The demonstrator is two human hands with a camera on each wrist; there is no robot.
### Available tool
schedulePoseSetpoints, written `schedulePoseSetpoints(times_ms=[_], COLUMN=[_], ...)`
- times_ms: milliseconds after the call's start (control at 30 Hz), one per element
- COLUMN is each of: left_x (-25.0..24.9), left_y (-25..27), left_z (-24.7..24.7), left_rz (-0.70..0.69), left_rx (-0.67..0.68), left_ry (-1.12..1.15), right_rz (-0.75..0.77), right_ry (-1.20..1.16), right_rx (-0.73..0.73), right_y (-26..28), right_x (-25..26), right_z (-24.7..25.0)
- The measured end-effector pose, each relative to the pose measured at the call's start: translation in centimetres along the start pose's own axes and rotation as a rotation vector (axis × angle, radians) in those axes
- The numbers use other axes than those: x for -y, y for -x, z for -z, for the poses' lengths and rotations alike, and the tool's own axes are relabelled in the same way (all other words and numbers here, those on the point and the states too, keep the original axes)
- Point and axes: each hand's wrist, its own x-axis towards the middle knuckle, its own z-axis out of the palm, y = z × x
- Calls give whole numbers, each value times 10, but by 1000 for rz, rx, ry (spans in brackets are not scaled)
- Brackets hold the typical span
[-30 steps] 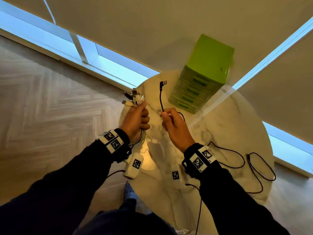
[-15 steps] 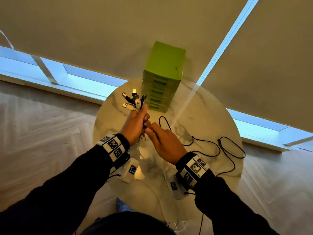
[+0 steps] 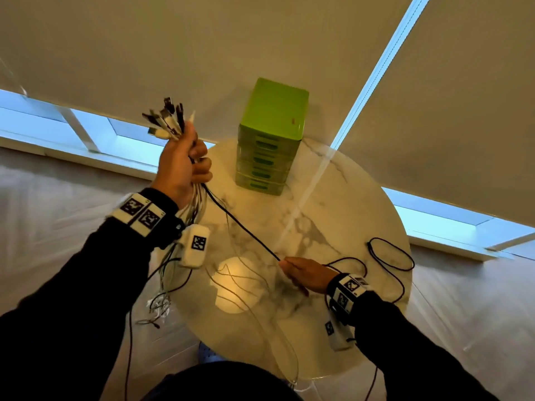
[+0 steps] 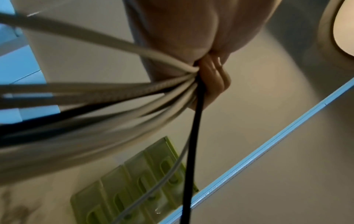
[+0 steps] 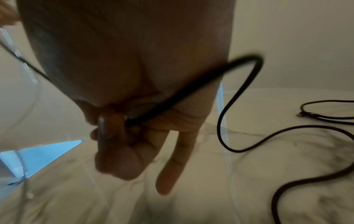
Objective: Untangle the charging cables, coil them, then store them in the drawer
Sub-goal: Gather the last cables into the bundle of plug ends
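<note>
My left hand (image 3: 185,166) is raised at the table's left edge and grips a bundle of cables (image 3: 166,121), their plugs fanned above the fist and white strands hanging below (image 3: 162,285). In the left wrist view the cables (image 4: 114,94) run out of the curled fingers (image 4: 212,78). A black cable (image 3: 240,224) stretches taut from that fist down to my right hand (image 3: 301,274), which pinches it low over the marble table (image 3: 333,204). The right wrist view shows thumb and fingers (image 5: 113,130) closed on the black cable (image 5: 172,98). The green drawer unit (image 3: 269,137) stands at the back.
Loose loops of the black cable (image 3: 388,256) lie on the table's right side, also seen in the right wrist view as cable loops (image 5: 287,133). Thin white strands (image 3: 254,299) trail across the table toward its front edge. Window blinds rise behind the table.
My left hand has lifted the bundle up and to the left. My right hand has slid away from it, down and to the right along the black cable, pulling it taut.
</note>
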Motion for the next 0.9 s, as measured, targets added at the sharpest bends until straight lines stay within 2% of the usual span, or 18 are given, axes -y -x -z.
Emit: schedulePoseSetpoints(times_ms=[100,233,333,400,533,633,800,900], left_x=[-5,30,62,77,84,84,81,70], left_y=[10,33,49,55,54,52,40,28], left_z=[1,-15,-25,-33,-43,-46,-48,-49], left_rz=[18,81,125,136,177,169,55,-38], left_rx=[76,142,161,132,78,91,-3,-97], left_ry=[-126,-310,-370,-360,-240,-229,-228,-132], right_rz=[-125,-204,-45,118,383,459,406,360], right_ry=[-60,-163,-195,-153,-29,13,-62,-110], right_rx=[-95,-449,-665,-741,-725,-642,-489,-323], right_y=[-15,-28,-24,-20,-11,-6,5,16], right_x=[-8,18,50,71,103,114,111,95], right_z=[23,58,69,64,41,28,26,24])
